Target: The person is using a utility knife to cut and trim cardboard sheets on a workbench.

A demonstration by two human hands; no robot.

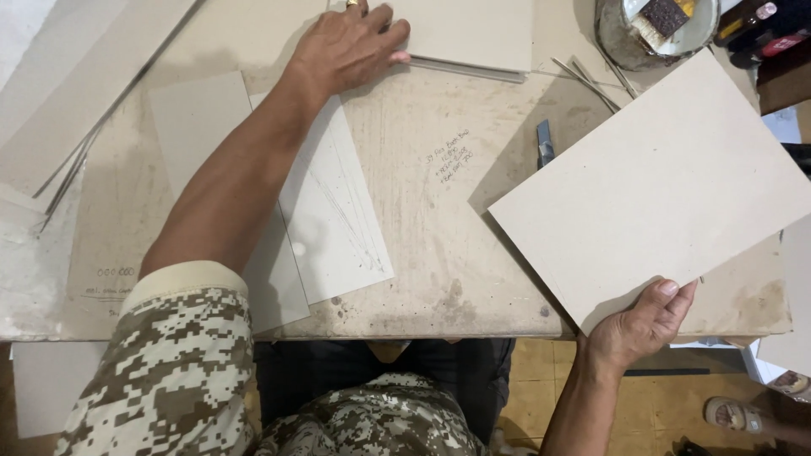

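My right hand grips one grey board already lifted, while my left hand presses flat-fingered on the remaining stack.

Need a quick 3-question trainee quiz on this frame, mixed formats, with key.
1. True or false: the right hand holds the large grey board by its near corner.
2. What does the left hand rest on? A) the stack of boards at the far edge of the table B) the utility knife C) the round tin
3. Fill in: the utility knife lies just ____ of the large grey board.

Key: 1 true; 2 A; 3 left.
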